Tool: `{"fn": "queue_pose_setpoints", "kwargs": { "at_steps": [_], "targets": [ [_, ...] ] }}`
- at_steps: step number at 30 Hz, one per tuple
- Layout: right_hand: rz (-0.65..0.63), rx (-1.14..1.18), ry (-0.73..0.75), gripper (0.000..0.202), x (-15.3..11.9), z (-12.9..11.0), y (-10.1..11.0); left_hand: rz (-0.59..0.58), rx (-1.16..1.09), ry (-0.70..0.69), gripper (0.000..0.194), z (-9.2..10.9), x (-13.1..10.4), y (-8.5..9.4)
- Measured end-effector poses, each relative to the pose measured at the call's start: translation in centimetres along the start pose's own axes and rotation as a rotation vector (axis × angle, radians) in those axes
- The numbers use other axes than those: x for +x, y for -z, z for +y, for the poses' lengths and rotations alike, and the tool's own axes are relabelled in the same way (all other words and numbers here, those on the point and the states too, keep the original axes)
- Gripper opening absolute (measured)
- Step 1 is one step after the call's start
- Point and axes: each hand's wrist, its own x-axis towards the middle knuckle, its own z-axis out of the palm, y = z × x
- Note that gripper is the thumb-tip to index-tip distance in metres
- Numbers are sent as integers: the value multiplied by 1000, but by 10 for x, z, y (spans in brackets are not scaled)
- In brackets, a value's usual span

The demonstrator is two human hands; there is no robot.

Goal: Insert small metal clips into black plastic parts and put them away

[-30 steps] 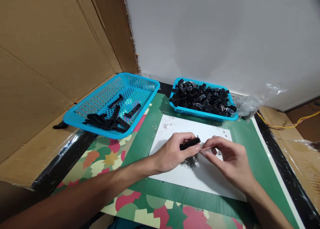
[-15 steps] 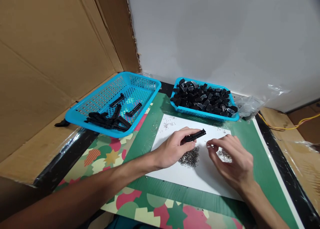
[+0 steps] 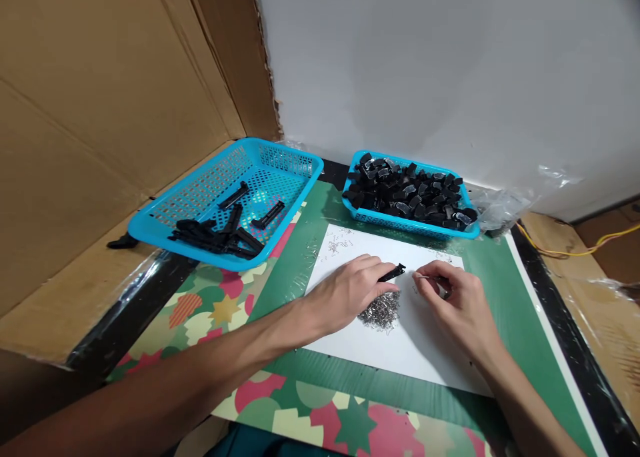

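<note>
one black part [image 3: 393,273] is wrapped in my left grip [image 3: 356,285] above the middle of the bench [image 3: 530,337], its end poking out, presumably for access. my right grip [image 3: 456,302], just apart, pinches what looks like a thin metal piece [image 3: 423,276]. a heap of metal bits [image 3: 381,312] lies on the white sheet [image 3: 425,360] close by, seemingly for a short reach. my left forearm [image 3: 240,358] slants in from the near edge, knuckles up; my right forearm [image 3: 525,404] mirrors it, palm turned inward.

There are two baskets [image 3: 145,229], one white sheet [image 3: 430,350], many black pieces [image 3: 410,197] and metal bits [image 3: 383,312].
</note>
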Motion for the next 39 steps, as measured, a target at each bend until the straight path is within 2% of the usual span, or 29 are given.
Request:
{"fn": "queue_pose_setpoints", "kwargs": {
  "at_steps": [6, 13, 18, 22, 39],
  "targets": [
    [-6, -73, 40, 19, 3, 7, -9, -37, 29, -38, 31, 1, 1, 0],
    [27, -116, 47, 19, 4, 9, -13, -25, 4, -58, 29, 1, 0, -2],
    [71, -150, 118, 15, 3, 8, -15, -8, 14, -60, 29, 2, 0, -3],
    [72, -198, 171, 13, 2, 8, -15, 1, 15, -74, 29, 2, 0, -4],
    [54, -217, 205, 11, 1, 2, -12, -12, 35, -90, 28, 4, -1, -5]
  ]
}}
